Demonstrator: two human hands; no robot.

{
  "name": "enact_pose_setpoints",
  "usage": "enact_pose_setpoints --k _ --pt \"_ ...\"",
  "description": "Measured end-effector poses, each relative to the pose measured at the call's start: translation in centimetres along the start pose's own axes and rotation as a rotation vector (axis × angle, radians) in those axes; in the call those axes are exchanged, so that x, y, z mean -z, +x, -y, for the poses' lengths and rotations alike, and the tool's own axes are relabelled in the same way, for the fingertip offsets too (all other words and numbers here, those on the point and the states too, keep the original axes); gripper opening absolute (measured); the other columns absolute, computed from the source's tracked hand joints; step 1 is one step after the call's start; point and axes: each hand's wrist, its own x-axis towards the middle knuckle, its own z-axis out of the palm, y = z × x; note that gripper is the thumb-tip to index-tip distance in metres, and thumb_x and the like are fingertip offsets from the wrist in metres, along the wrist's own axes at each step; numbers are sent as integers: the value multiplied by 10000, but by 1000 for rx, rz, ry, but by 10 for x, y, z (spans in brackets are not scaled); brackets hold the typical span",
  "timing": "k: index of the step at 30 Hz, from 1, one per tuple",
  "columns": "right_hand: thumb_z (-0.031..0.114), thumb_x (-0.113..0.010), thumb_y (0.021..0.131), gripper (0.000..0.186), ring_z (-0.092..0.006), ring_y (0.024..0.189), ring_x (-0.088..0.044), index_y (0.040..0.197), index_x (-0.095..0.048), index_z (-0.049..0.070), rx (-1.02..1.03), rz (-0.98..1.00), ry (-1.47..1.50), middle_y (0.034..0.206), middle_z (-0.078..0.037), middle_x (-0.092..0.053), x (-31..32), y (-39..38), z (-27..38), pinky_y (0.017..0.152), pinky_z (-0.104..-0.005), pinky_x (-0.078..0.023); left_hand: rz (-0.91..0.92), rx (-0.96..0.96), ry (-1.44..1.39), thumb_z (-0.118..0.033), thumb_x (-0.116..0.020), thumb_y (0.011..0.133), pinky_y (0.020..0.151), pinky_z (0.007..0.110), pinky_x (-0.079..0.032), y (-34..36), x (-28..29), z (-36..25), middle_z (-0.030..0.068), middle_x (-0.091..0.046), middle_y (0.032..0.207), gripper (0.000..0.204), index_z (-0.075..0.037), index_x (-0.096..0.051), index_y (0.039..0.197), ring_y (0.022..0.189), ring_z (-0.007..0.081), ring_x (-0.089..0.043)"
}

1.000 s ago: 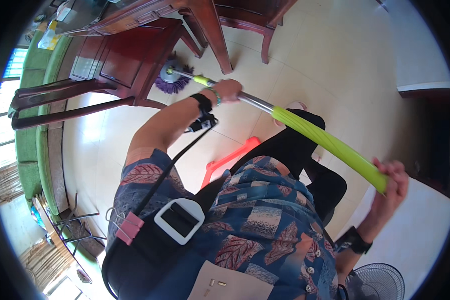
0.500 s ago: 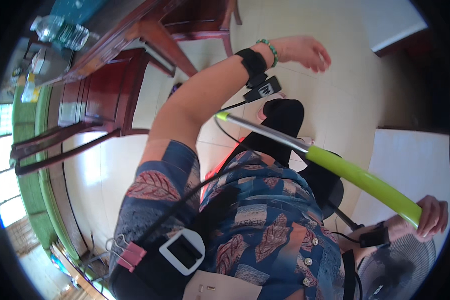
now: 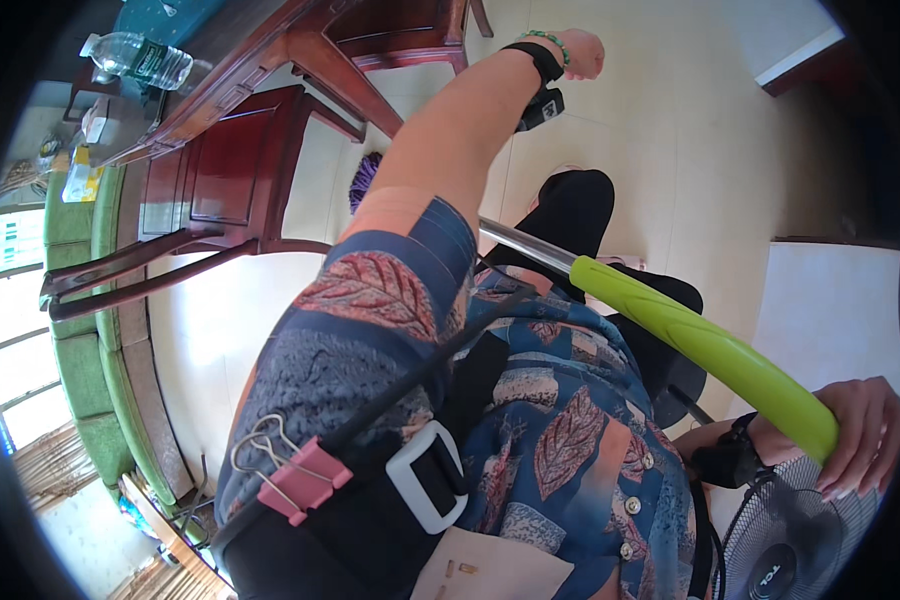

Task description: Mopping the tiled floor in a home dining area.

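My right hand (image 3: 865, 435) is wrapped round the top end of a mop's thick lime-green grip (image 3: 700, 345), at the lower right. From the grip a thin silver pole (image 3: 525, 243) slants up to the left and passes behind my left upper arm. In line with it, past the arm, purple strands of the mop head (image 3: 365, 180) show on the floor; the join is hidden. My left hand (image 3: 583, 55) is stretched out ahead at the top, curled into a fist and apart from the mop, with nothing visible in it. A green bead bracelet circles that wrist.
A dark red wooden chair (image 3: 235, 175) and a wooden table (image 3: 260, 60) with a plastic bottle (image 3: 140, 60) stand at left. Beyond them is a green sofa (image 3: 85, 350). A fan (image 3: 790, 540) stands beside my right hand, near a white panel (image 3: 830, 310). Pale tiles cover the floor.
My left arm has swung farther forward, and its loosely bent fingers have closed. More of the purple mop head shows. The right hand keeps its hold on the grip.
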Motion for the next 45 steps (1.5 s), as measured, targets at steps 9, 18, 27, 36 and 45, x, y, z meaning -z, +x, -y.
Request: enact_pose_setpoints --k 9,18,27,36,45 --pt "-3 -574 892 176 -332 564 -681 843 -654 -152 -119 -12 292 792 -285 -632 -1 21 -66 462 -400 -593 206 -167 -583 -233 -640 887 724 276 -541 -62 18 -42 36 -688 841 231 -29 -686 984 781 114 -657" --pt "124 -644 910 335 -313 1010 -613 1213 -589 -11 -808 270 -798 1162 -179 -556 6 53 -154 865 -371 -518 364 -341 -403 -125 -631 833 699 289 -524 -81 -7 -71 37 -684 805 153 -25 -670 941 723 116 -646" --pt "142 -650 879 542 -365 1066 -525 1325 -398 -32 -702 272 -849 1154 -212 -438 -11 48 -200 866 -399 -471 391 -279 -322 -145 -620 828 655 289 -534 -84 -38 -65 52 -709 747 173 -36 -694 939 680 131 -678" --pt "85 -682 787 577 -346 1037 -550 1290 -413 -5 -817 188 -763 1168 -201 -512 -8 39 -191 877 -419 -451 451 -256 -286 -49 -587 859 707 281 -534 -92 -37 -68 43 -701 807 173 -26 -669 1010 746 108 -654" --pt "59 -733 749 503 -329 1010 -606 1189 -497 1 -494 227 -745 1109 -190 -609 -12 46 -186 862 -393 -473 481 -121 -490 -50 -624 890 715 260 -532 -138 -50 -42 33 -688 833 147 -13 -659 1027 762 104 -644"
